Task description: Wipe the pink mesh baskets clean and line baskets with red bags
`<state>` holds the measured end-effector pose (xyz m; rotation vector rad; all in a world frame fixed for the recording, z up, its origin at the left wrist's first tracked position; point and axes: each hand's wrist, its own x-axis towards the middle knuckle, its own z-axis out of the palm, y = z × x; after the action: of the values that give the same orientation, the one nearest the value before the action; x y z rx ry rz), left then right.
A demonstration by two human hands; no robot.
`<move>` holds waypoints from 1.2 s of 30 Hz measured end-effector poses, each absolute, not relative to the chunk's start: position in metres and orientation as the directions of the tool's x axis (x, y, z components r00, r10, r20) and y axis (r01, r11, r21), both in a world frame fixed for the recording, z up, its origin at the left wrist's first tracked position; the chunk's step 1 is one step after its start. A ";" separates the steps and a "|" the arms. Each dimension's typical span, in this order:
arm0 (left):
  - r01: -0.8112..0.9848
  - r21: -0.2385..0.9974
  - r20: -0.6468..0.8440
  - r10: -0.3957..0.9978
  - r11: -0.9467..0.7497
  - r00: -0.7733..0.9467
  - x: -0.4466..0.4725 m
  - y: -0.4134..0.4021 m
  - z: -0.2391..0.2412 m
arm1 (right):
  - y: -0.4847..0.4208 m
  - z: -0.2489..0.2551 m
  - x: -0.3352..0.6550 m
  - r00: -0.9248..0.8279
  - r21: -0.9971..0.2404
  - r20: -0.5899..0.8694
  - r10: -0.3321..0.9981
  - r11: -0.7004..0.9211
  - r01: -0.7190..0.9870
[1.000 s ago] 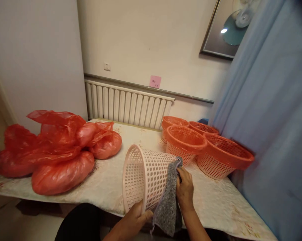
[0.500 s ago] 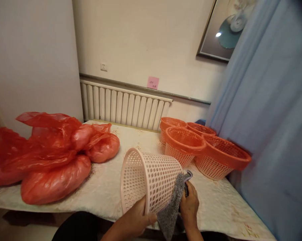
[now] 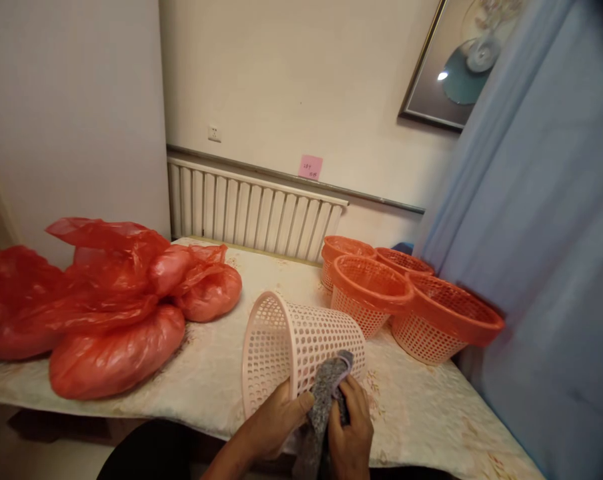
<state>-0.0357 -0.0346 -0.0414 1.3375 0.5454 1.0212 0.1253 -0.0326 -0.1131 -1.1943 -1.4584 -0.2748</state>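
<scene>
A pale pink perforated basket [image 3: 294, 340] lies on its side near the table's front edge, mouth to the left. My left hand [image 3: 274, 423] grips its lower rim, fingers curled on the wall. My right hand [image 3: 350, 433] is closed on a grey cloth [image 3: 323, 407] and presses it against the basket's lower side, close to my left hand.
Several orange-rimmed baskets [image 3: 381, 293] stand at the right of the table [image 3: 431, 413], by a blue curtain [image 3: 546, 253]. Red plastic bags [image 3: 101, 313] are heaped at the left. A white radiator [image 3: 251, 213] runs along the wall behind.
My right hand has drawn the grey cloth from the basket's base end down and left along its side, toward my left hand. The basket has stayed in place.
</scene>
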 end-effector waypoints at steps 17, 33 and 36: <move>-0.121 0.968 0.250 0.788 -0.221 0.563 -0.066 -0.015 -0.047 | 0.005 -0.077 0.123 0.040 -0.353 0.833 0.552 0.475 0.806; -0.329 0.929 0.360 0.620 -0.169 0.697 -0.100 0.035 -0.036 | 0.029 -0.101 0.134 0.029 -0.257 0.851 0.525 0.367 0.894; -0.355 0.922 0.371 0.620 -0.155 0.692 -0.101 0.042 -0.037 | 0.035 -0.104 0.136 0.021 -0.239 0.857 0.515 0.362 0.901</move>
<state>-0.1014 0.0422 -0.0367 1.5005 0.2292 0.8652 0.1359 0.0348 -0.1041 -1.2877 -1.6345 -0.4899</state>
